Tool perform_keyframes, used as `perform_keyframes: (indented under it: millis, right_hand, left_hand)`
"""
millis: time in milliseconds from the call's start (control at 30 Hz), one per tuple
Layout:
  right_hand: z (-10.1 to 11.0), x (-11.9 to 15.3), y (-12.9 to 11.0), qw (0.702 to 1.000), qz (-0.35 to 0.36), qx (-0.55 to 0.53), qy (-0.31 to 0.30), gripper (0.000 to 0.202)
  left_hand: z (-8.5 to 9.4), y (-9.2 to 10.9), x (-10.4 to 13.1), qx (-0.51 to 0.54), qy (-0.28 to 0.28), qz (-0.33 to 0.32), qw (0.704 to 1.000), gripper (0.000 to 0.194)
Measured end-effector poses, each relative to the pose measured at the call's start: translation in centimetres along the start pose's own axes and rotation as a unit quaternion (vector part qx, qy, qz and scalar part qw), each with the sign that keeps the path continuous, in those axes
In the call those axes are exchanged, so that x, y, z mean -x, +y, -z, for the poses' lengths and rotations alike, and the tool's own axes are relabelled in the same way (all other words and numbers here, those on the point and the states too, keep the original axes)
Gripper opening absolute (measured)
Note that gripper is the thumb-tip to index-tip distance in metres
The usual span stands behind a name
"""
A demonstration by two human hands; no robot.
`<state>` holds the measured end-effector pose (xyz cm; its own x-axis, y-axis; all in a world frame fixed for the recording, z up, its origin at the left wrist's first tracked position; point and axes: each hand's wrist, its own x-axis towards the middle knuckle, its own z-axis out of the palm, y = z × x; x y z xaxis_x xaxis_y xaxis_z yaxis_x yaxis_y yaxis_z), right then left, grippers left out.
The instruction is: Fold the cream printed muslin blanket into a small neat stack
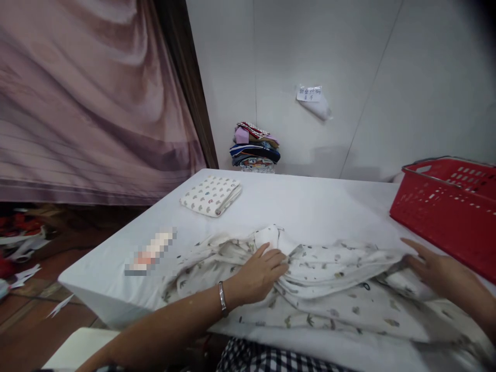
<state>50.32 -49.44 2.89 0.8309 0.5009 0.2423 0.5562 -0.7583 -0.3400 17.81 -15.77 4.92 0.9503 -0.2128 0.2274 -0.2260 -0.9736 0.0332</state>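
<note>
- The left hand (260,275) bears on the middle of the printed cloth (337,307), and from where I stand its grip looks closed on a gathered pinch, folds fanning out from the fingertips.
- The right hand (436,271) is at the right end of the printed cloth, fingers extended over a raised edge; I cannot tell whether that grip has hold of any fabric.
- The printed cloth itself lies rumpled across the near part of the white surface (321,206), a plain white part showing just beyond the left hand.
- I'd judge the step in hand to be handling and arranging this loose cloth; the next move calls for a sure hold on its edge and gentle tension, so the folds ease without dragging.
- Beyond the printed cloth, toward its left, sits a folded patterned cloth (207,195), apart from it.
- Left of the printed cloth is a small item (151,252), too pixelated to name.
- Past the right end of the printed cloth stands a red basket (442,222).
- Well beyond the printed cloth, near the wall (329,46), rises a stack of folded textiles (256,152).
</note>
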Motion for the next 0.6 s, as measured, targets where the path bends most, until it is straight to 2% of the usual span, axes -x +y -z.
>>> perform_keyframes:
  millis: [67,133,167,233,300,367,467,533,600]
  right_hand:
    - [2.3,0.3,-3.7,0.997,0.009,-0.079,-0.018,0.055]
    - [3.6,0.7,-8.5,0.981,0.055,-0.185,-0.03,0.045]
    - [3.6,0.8,-11.0,0.969,0.089,-0.217,-0.081,0.041]
    - [1.7,0.8,-15.7,0.938,0.134,-0.259,-0.189,0.038]
    - [-1.9,0.5,-19.0,0.9,0.161,-0.279,-0.295,0.034]
    - [-6.0,0.0,-20.9,0.883,0.127,-0.269,-0.362,0.031]
    - [-10.2,-0.8,-21.6,0.873,-0.019,-0.269,-0.405,0.033]
    - [-11.2,-1.4,-21.6,0.851,-0.091,-0.298,-0.423,0.036]
    - [-11.0,-1.6,-21.6,0.84,-0.101,-0.328,-0.421,0.042]
  left_hand:
    - [-0.1,-0.1,0.1,0.081,0.003,-0.01,0.997,0.049]
    - [-0.3,-0.6,0.0,0.164,0.026,-0.001,0.986,0.055]
    - [-0.4,-1.0,-0.1,0.197,0.048,0.024,0.979,0.053]
    - [-0.4,-2.0,-0.4,0.224,0.099,0.133,0.96,0.042]
    - [-0.5,-3.2,-0.6,0.199,0.131,0.282,0.929,0.029]
    - [-0.6,-4.3,-0.7,0.15,0.11,0.4,0.898,0.026]
    - [-1.0,-5.3,-0.7,0.09,0.024,0.478,0.874,0.034]
    - [-1.6,-5.4,-0.8,0.063,-0.011,0.493,0.868,0.037]
    - [-2.3,-5.3,-1.1,0.045,-0.012,0.497,0.866,0.038]
